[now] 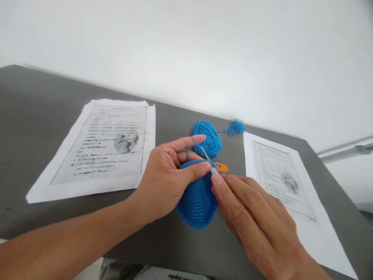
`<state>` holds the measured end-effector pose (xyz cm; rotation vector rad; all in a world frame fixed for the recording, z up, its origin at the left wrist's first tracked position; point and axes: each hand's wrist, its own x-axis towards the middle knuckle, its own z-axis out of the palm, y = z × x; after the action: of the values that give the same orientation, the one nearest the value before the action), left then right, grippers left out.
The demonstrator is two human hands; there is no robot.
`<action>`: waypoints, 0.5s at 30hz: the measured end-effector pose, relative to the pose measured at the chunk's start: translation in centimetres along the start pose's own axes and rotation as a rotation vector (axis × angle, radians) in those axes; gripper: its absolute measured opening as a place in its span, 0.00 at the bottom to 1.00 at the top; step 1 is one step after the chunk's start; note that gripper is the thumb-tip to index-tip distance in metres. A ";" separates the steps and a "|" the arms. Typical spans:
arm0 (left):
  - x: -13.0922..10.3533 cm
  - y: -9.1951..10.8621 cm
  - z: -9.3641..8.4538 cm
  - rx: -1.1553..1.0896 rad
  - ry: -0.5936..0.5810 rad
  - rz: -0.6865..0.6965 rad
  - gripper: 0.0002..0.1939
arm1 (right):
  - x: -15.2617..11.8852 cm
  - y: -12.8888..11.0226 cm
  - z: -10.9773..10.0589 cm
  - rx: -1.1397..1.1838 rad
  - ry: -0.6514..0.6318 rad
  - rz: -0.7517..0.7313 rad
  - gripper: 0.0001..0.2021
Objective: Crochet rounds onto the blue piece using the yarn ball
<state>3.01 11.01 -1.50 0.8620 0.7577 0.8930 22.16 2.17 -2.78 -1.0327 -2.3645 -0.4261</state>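
Note:
My left hand (pixel 166 179) pinches the top edge of a round blue crocheted piece (pixel 198 200) between thumb and fingers, with blue yarn looped over its raised index finger. In my right hand (pixel 256 221) is a crochet hook (pixel 205 154), gripped by its grey handle; its metal shaft meets the piece's upper edge beside my left thumb. An orange stitch marker (pixel 222 167) hangs at that edge, just above my right fingers. Behind my hands lies a ball of blue yarn (pixel 208 138).
A printed sheet (pixel 70 155) lies on the grey table (pixel 171 112) at the left, another sheet (pixel 317 237) at the right, partly behind my right hand. A small tangle of blue yarn (pixel 236 126) sits near the back edge, by the white wall.

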 end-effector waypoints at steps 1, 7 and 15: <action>0.0 0.1 0.0 0.047 0.001 0.026 0.38 | 0.1 0.0 0.0 0.005 -0.025 0.006 0.23; 0.3 0.3 -0.5 0.331 0.033 0.157 0.35 | 0.1 0.1 -0.3 0.023 0.024 0.024 0.20; 1.0 0.7 -1.4 0.533 0.017 0.206 0.33 | -0.8 0.9 -1.2 0.048 0.029 0.041 0.19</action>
<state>2.04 12.57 -1.66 1.4236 0.9533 0.8922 23.71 1.78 -2.15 -1.0442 -2.3129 -0.3644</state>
